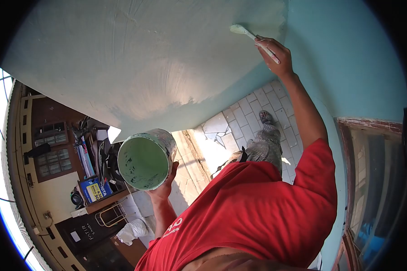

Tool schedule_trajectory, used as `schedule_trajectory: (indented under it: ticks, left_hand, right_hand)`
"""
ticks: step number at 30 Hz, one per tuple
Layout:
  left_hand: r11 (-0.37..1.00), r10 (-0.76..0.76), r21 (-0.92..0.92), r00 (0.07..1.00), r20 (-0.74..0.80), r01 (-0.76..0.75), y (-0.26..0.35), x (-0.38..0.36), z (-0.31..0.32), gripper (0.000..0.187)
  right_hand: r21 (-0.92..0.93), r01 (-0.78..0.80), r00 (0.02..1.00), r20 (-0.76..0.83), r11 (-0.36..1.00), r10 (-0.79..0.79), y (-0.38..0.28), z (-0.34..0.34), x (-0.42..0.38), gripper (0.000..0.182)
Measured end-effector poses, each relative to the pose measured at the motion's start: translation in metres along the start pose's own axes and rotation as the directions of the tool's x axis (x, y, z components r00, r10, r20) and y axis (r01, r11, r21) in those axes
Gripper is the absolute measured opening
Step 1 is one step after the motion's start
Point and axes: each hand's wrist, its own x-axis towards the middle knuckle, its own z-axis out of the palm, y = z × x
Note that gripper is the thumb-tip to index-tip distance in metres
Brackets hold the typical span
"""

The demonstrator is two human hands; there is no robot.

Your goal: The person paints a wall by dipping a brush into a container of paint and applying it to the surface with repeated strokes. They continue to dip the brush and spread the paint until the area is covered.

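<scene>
My right hand [276, 56] is raised and grips the handle of a paint brush [239, 30], whose bristles press against a pale green wall [144, 58]. My left hand [165, 185] holds a small paint can [147, 160] from underneath. The can is tilted with its mouth toward me, and its inside is coated in light green paint. My red shirt [257, 212] fills the lower middle of the view, with my foot [266, 118] on the tiles below.
A tiled floor [248, 113] lies beneath me. A darker teal wall section [348, 58] runs to the right, beside a wood-framed window [371, 158]. On the left are a shelf with boxes [95, 189], a wire rack [108, 217] and a white bag [131, 230].
</scene>
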Motion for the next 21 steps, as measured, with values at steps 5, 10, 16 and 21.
schedule_trajectory:
  ticks: [5,10,16,21]
  left_hand:
    - [0.974,-0.108,-0.21,0.988,-0.112,0.083,-0.012,-0.002,-0.004,0.067]
    - [0.938,-0.087,-0.343,0.991,-0.098,0.048,-0.004,0.013,0.007,0.07]
    - [0.936,0.004,-0.352,1.0,-0.028,-0.014,-0.007,0.026,0.025,0.078]
    - [0.914,-0.029,-0.402,0.997,0.068,0.054,-0.03,0.031,0.054,0.12]
  right_hand:
    - [-0.305,0.078,0.912,-0.363,0.949,-0.192,0.01,-0.036,0.049,0.023]
    - [-0.032,-0.087,0.984,-0.158,0.996,0.081,-0.069,0.077,-0.022,0.023]
    - [0.356,-0.39,0.908,-0.005,0.849,0.419,-0.148,0.087,-0.051,0.019]
    - [0.79,-0.524,0.546,0.025,0.318,0.837,-0.146,0.008,0.006,0.027]
